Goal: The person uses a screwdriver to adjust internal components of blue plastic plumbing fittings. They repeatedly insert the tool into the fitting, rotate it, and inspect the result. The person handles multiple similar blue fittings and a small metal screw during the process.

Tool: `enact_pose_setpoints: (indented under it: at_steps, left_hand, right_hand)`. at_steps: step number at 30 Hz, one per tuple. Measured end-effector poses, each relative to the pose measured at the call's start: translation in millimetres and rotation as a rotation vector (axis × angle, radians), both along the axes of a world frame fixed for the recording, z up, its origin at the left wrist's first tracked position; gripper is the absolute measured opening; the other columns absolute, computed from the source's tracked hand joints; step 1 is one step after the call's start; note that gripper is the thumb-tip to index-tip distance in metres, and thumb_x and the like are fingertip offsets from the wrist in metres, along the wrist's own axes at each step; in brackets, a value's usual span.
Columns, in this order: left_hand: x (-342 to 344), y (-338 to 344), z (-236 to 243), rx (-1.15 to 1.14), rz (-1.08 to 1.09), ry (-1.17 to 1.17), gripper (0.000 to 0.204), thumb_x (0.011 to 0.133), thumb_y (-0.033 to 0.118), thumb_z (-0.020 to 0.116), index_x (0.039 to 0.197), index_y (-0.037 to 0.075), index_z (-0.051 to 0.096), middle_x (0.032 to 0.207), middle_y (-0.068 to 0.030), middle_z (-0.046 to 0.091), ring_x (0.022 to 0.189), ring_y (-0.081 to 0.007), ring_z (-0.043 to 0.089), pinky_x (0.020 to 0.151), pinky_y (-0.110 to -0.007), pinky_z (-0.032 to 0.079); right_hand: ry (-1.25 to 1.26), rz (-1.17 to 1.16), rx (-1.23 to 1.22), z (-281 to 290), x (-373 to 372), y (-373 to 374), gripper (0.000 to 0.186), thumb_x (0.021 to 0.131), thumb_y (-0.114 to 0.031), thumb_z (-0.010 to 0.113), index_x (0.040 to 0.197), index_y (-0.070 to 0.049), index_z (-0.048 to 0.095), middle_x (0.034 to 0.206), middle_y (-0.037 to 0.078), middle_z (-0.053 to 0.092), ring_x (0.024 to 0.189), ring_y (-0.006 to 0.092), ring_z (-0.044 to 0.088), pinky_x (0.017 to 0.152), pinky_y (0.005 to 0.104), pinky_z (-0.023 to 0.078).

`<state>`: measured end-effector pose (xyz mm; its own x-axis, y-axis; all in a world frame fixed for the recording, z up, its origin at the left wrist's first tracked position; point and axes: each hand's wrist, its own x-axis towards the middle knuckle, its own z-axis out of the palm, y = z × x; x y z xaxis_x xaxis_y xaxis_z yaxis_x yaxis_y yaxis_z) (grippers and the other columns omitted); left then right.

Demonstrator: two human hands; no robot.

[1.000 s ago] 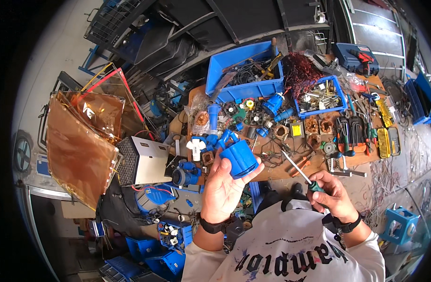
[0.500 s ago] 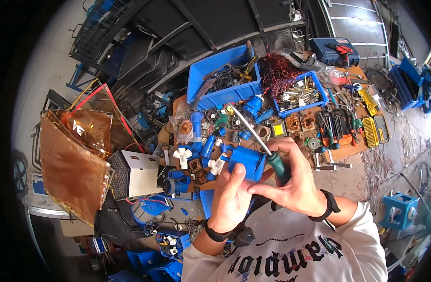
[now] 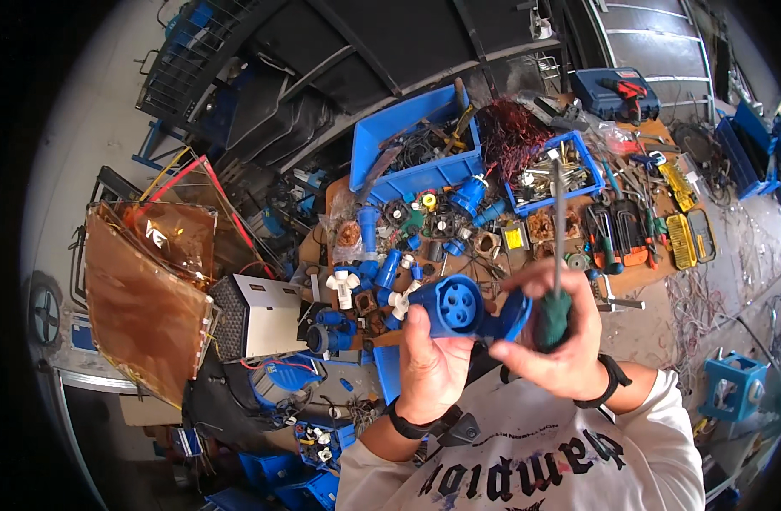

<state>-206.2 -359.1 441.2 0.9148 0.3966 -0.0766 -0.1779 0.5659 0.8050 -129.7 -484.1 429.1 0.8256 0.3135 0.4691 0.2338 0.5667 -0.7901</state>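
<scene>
My left hand [image 3: 429, 375] holds a blue round plastic connector [image 3: 448, 308] at chest height; its face with several holes shows, and its hinged cap [image 3: 511, 315] stands open at the right. My right hand [image 3: 569, 349] grips a green-handled screwdriver [image 3: 554, 311], its long shaft pointing up, while its thumb and forefinger are at the open cap. Behind the connector lie white plastic fittings [image 3: 344, 288] and more blue tubular parts [image 3: 390, 268] on the cluttered bench.
The bench [image 3: 658, 268] carries a large blue crate [image 3: 416, 183], a smaller parts tray [image 3: 552, 196], a cased red drill [image 3: 629, 98] and hand tools. Copper-coloured sheets [image 3: 143, 298] and a pale box [image 3: 267, 311] stand at left; a cyan frame [image 3: 731, 387] is at lower right.
The screwdriver has moved over to the connector and swung upright. The connector has turned to show its holed face, and its cap now stands open between my hands.
</scene>
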Motion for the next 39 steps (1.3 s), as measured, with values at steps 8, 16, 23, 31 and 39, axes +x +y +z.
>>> enact_pose_setpoints:
  at_steps: [8,16,23,31,39]
  left_hand:
    - [9.5,6.2,-8.3,-0.311,-0.086,-0.021,0.068,0.086,0.068,0.051,0.116,0.007,0.049,0.097,-0.005,0.055,0.081,-0.0199,0.055,0.075,-0.037,0.046]
    - [12.1,6.9,-4.4,-0.457,-0.183,-0.027,0.065,0.09,0.068,0.043,0.11,0.007,0.05,0.085,-0.0019,0.045,0.072,-0.0147,0.047,0.064,-0.029,0.041]
    - [9.4,4.9,-1.2,-0.461,-0.062,0.09,0.064,0.092,0.065,0.041,0.11,0.005,0.056,0.089,-0.0032,0.053,0.075,-0.0157,0.052,0.062,-0.031,0.048]
    - [8.0,23.9,-34.0,-0.425,0.059,0.198,0.06,0.092,0.059,0.051,0.108,0.002,0.059,0.076,-0.004,0.056,0.065,-0.0137,0.052,0.054,-0.028,0.045]
    - [-12.9,88.3,-108.3,-0.468,0.121,0.354,0.059,0.091,0.056,0.054,0.101,-0.002,0.055,0.078,-0.0063,0.051,0.049,-0.0103,0.037,0.044,-0.023,0.036]
  right_hand:
    - [-0.234,-0.011,-0.146,-4.4,-11.2,-16.0,0.049,0.066,-0.017,0.09,0.098,-0.005,0.054,0.1,0.016,0.06,0.088,0.0232,0.063,0.075,0.0353,0.051]
    - [-0.137,0.092,-0.169,-3.9,-14.4,-12.8,0.041,0.072,-0.018,0.085,0.098,-0.005,0.057,0.094,0.012,0.065,0.084,0.0248,0.064,0.076,0.0352,0.05]
    - [0.088,0.181,-0.135,-9.0,-18.6,-14.3,0.036,0.075,-0.015,0.082,0.098,-0.004,0.058,0.102,0.012,0.067,0.095,0.0254,0.065,0.084,0.0364,0.05]
    - [0.178,0.339,-0.266,-35.2,-7.9,-4.2,0.039,0.081,-0.006,0.071,0.116,-0.003,0.054,0.103,0.009,0.067,0.097,0.019,0.065,0.084,0.032,0.049]
    - [0.395,0.144,-0.351,-110.8,4.3,8.9,0.027,0.088,-0.02,0.07,0.106,-0.004,0.058,0.086,0.002,0.055,0.084,0.0096,0.052,0.073,0.028,0.045]
